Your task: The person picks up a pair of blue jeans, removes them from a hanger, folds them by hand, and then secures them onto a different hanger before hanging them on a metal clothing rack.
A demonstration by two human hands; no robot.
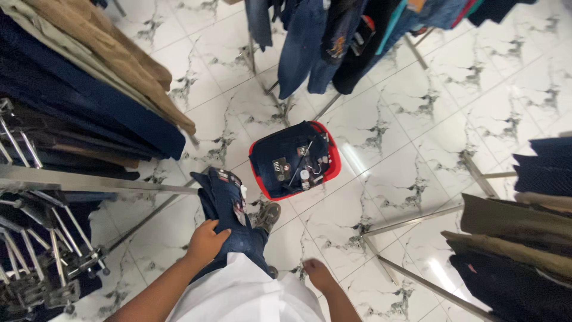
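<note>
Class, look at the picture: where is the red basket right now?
In the head view, the red basket sits mid-frame on the marble floor, filled with dark jeans, just ahead of the person's shoe.

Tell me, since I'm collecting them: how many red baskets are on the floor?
1: a red basket full of dark jeans sits on the marble floor ahead of the person's feet. Others may be hidden behind the racks.
</note>
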